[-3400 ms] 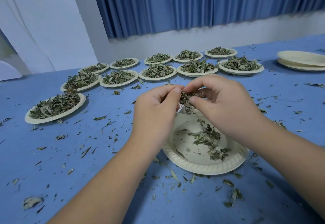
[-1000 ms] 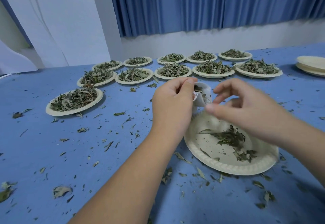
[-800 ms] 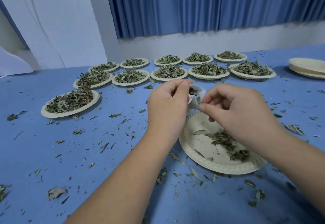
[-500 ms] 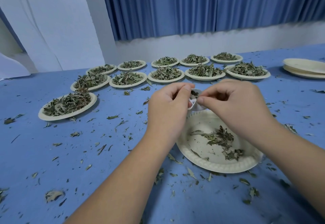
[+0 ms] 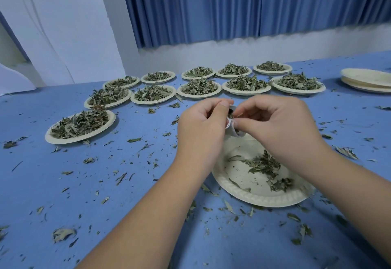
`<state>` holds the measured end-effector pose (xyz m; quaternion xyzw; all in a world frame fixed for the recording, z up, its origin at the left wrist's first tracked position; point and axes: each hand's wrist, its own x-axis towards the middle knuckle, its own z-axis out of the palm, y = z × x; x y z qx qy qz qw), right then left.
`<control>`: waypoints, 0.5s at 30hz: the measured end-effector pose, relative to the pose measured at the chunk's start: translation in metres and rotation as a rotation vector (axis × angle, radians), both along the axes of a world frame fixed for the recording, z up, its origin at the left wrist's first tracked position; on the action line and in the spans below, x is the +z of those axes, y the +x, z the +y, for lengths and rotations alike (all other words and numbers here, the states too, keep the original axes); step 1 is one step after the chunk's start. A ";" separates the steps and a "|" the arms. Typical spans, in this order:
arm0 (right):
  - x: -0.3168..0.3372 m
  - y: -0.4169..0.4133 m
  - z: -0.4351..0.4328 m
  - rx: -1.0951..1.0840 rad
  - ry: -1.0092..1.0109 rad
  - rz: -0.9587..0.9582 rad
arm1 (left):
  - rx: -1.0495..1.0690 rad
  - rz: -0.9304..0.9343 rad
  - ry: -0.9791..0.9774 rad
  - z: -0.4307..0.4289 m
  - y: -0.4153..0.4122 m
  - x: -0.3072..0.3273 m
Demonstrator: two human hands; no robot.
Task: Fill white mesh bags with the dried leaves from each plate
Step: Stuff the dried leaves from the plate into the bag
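A small white mesh bag [image 5: 232,130] hangs between my two hands, above the far rim of the near paper plate [image 5: 239,182]. My left hand [image 5: 201,129] pinches the bag's left edge. My right hand [image 5: 277,127] pinches its right edge with thumb and forefinger. Dark leaves show in the bag's mouth. A small heap of dried leaves [image 5: 267,168] lies on the near plate. Most of the bag is hidden by my fingers.
Several plates heaped with dried leaves [image 5: 198,87] stand in two rows at the back, one more [image 5: 80,126] at the left. A stack of bare plates [image 5: 368,79] sits at the far right. Leaf crumbs litter the blue tablecloth [image 5: 105,194].
My right hand has come back to the bag's mouth and closed on its edge. The bag has sunk a little toward the plate. The view has shifted slightly.
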<state>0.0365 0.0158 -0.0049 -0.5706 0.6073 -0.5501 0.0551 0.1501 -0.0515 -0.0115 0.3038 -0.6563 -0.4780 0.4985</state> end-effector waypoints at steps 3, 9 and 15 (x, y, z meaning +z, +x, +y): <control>0.002 -0.003 0.002 0.029 -0.018 -0.026 | -0.040 0.028 0.052 0.004 0.000 0.002; 0.001 -0.006 -0.003 -0.033 0.015 0.100 | -0.061 0.022 0.027 0.006 -0.001 0.002; 0.004 -0.008 -0.009 -0.103 0.010 0.038 | -0.104 0.049 0.016 0.006 -0.002 0.002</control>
